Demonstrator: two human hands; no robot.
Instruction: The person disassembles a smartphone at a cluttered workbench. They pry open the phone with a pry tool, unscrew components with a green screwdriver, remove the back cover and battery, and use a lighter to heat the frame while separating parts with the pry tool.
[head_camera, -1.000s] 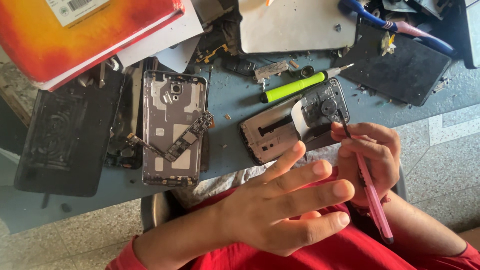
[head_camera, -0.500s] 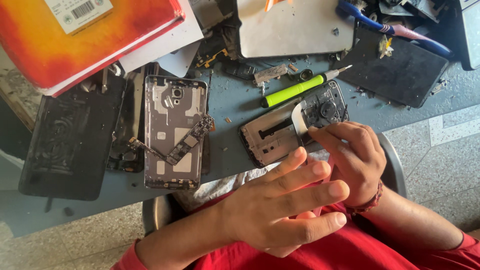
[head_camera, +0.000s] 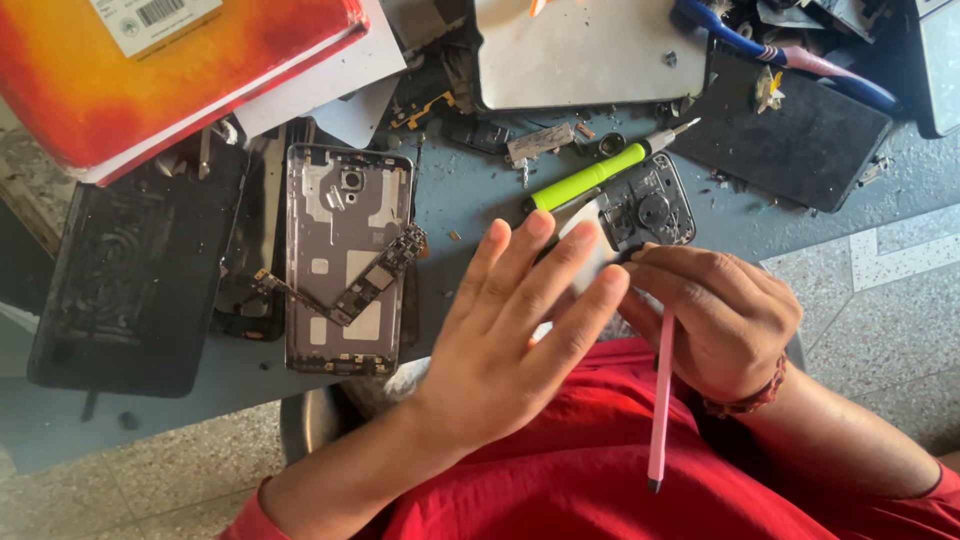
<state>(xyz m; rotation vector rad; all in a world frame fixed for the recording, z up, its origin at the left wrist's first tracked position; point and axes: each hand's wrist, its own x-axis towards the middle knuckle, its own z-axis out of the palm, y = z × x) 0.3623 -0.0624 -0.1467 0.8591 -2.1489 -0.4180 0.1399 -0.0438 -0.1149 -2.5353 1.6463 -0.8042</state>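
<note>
A blue-grey worktable (head_camera: 470, 190) spreads out, crowded with phone parts. At its far left lies a thick orange and red book (head_camera: 150, 75); at the near left, a black rectangular phone panel (head_camera: 130, 280), face down. Far in the middle rests a pale grey metal back plate (head_camera: 580, 50), and at the far right a dusty black glass screen panel (head_camera: 790, 130). Left of centre sits an opened grey phone chassis (head_camera: 345, 260) with a narrow green circuit board (head_camera: 375, 280) lying slantwise across it.

The person in a red shirt (head_camera: 560, 470) works just at the near edge. The left hand (head_camera: 510, 330) is spread flat, fingers straight and together, holding nothing, seemingly steadying a dark inner phone frame (head_camera: 650, 210) that shows beyond its fingertips. The right hand (head_camera: 715, 320) is closed, pinching a thin pink plastic pry tool (head_camera: 660, 400) at its upper end like a pen, its long shaft pointing back toward the body. A lime green screwdriver (head_camera: 590, 178) lies within easy reach, just beyond the frame
</note>
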